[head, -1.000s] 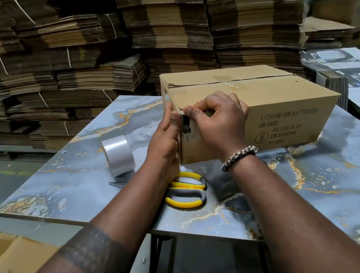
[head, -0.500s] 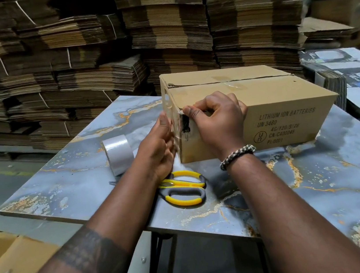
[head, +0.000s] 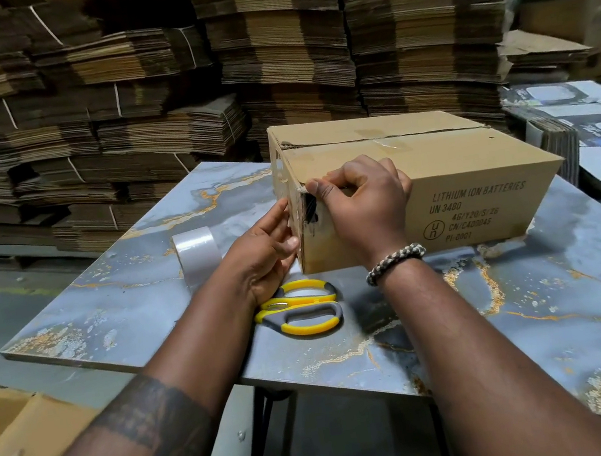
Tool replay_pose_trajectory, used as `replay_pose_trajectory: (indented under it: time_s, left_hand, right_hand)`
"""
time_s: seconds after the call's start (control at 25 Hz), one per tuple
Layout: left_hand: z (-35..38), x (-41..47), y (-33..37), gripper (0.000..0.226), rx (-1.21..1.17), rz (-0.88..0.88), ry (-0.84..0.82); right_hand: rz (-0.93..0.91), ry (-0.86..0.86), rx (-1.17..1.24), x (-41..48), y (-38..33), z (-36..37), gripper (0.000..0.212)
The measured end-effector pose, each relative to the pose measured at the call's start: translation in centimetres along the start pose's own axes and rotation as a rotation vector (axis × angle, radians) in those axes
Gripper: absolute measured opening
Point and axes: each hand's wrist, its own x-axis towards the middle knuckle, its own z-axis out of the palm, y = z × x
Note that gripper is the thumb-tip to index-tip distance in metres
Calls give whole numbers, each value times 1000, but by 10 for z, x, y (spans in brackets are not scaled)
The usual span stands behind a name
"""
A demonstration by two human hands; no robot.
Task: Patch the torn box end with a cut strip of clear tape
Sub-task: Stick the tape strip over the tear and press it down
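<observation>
A brown cardboard box (head: pixel 437 170) printed "LITHIUM ION BATTERIES" lies on the marbled table (head: pixel 532 292). Its near left end has a dark tear (head: pixel 310 213) at the corner. A glossy strip of clear tape (head: pixel 280 180) runs down that end; its lower part is hidden. My left hand (head: pixel 262 256) lies flat against the end, fingertips on the strip. My right hand (head: pixel 361 207) is curled on the box's front side, its thumb pinning the strip at the torn corner.
A roll of clear tape (head: pixel 196 254) stands left of my left hand. Yellow-handled scissors (head: pixel 302 308) lie under my wrists. Stacks of flattened cardboard (head: pixel 264 39) wall the back. An open carton (head: pixel 20 441) sits on the floor at lower left, printed sheets (head: pixel 584 118) at right.
My left hand has slid down the box end from the top corner towards the bottom. My right hand has stayed on the corner.
</observation>
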Motion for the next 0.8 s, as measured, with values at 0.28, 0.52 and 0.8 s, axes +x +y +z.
replay_pose_trajectory:
  time_s: [0.28, 0.52, 0.8]
  left_hand:
    - [9, -9, 5, 52, -94, 33, -11]
    - [11, -6, 1, 54, -3, 91, 17]
    - [3, -2, 0, 75, -25, 48, -44]
  right_hand:
    - [-79, -52, 35, -3, 10, -8, 21]
    - [-237, -122, -233, -14, 18, -9, 43]
    - [-287, -187, -324, -20, 20, -13, 64]
